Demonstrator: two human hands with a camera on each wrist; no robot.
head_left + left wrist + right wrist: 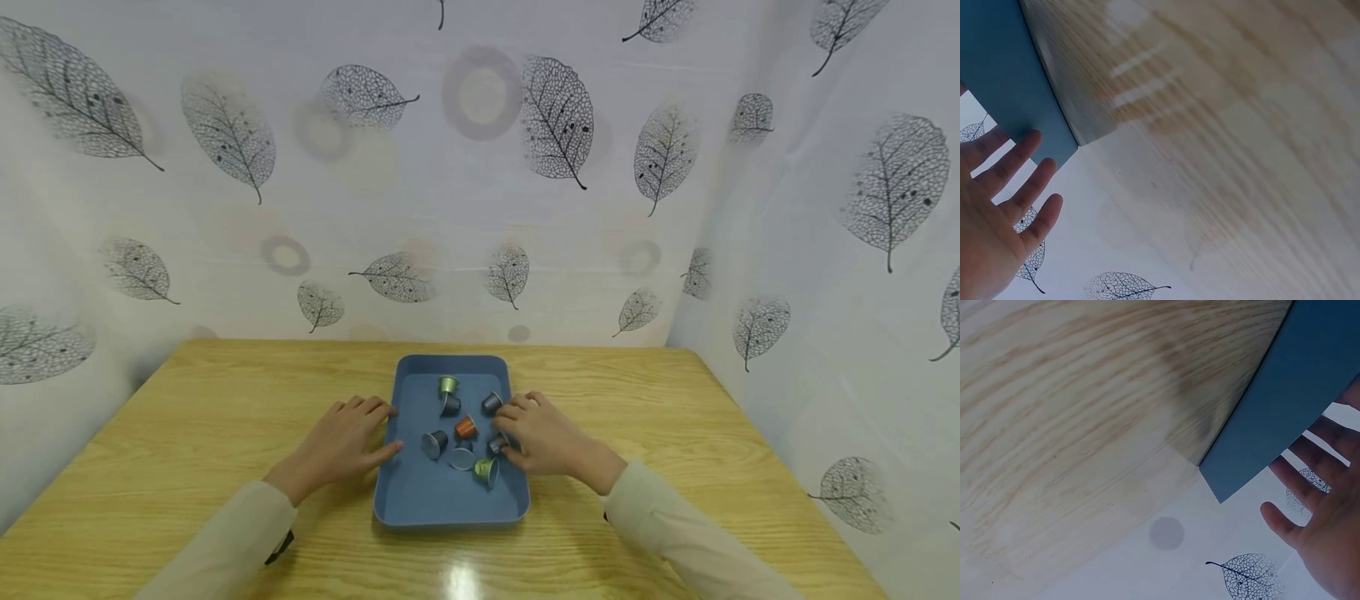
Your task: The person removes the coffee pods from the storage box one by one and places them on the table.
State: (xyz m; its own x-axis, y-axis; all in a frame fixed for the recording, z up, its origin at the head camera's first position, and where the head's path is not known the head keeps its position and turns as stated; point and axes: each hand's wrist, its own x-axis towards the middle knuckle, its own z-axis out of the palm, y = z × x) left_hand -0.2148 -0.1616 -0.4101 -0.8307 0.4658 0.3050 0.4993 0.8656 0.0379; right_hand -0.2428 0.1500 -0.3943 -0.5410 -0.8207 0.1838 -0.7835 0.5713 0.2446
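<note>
A blue tray [442, 504] lies on the table with several coffee capsules in it. Among them are an orange capsule [466, 428], a green capsule [486, 472] near the front, another green capsule [447, 384] at the back and several dark ones. My left hand [342, 442] is at the tray's left side, fingers extended, thumb over the rim; in the left wrist view a fingertip meets the outer wall [1010, 81]. Over the right rim reaches my right hand [547, 437], its thumb close to a dark capsule [496, 445]. Whether it touches that capsule is hidden.
The wooden table [247, 392] extends to both sides of the tray. A pale curtain [420, 200] printed with leaves hangs behind the table and along its right side.
</note>
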